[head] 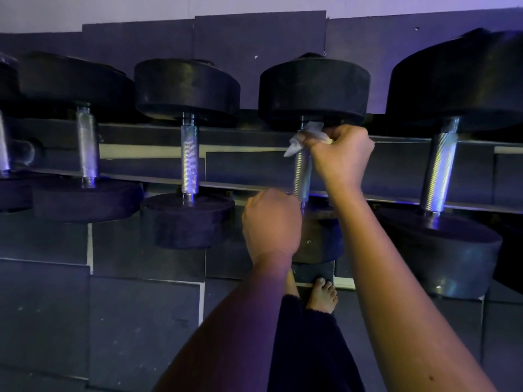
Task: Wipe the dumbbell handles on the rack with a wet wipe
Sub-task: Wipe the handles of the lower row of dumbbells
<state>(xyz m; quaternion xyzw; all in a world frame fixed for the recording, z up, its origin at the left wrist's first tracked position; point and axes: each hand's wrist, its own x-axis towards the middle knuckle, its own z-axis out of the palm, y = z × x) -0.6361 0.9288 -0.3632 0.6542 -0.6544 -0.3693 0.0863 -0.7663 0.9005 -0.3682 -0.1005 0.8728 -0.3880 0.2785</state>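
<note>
Several black dumbbells with knurled steel handles lie side by side on a low rack [254, 137]. My right hand [342, 154] grips a crumpled white wet wipe [307, 137] against the far end of one dumbbell's handle [302, 174], just below its far weight head [314, 89]. My left hand [271, 222] is curled at the near end of the same handle, over the near weight head [319, 239]; what its fingers hold is hidden.
Neighbouring dumbbells flank this one: one with handle [189, 157] to the left, a larger one with handle [440, 165] to the right. Dark rubber floor tiles [113, 321] lie below. My bare foot [322, 295] stands close to the rack.
</note>
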